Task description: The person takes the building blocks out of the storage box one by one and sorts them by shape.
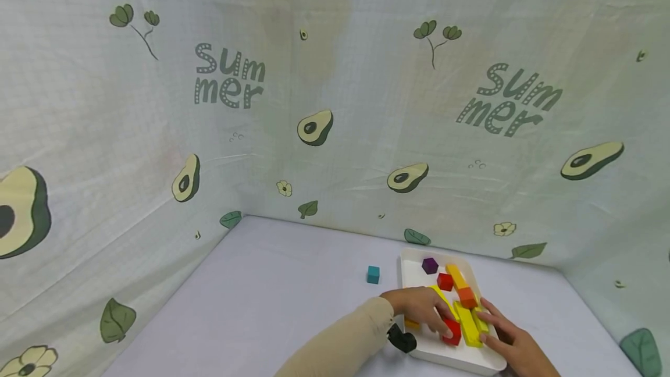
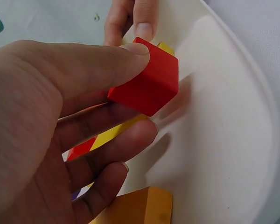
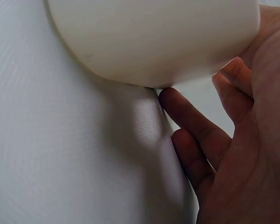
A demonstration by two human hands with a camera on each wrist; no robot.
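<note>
Left hand (image 1: 421, 307) is pinching a red cube (image 2: 147, 79) between thumb and fingers, just above the white tray (image 1: 413, 266), beside the yellow blocks (image 1: 467, 322). Right hand (image 1: 510, 339) is gripping the tray's near right edge, thumb over the rim, fingers curled underneath. A teal cube (image 1: 373, 274) is sitting on the table (image 1: 272, 295), left of the tray.

A teal cube (image 1: 373, 274) sits alone on the pale tabletop (image 1: 272, 301), lower centre, while avocado-print cloth (image 1: 314, 103) with "Summer" lettering fills the frame's upper part.
</note>
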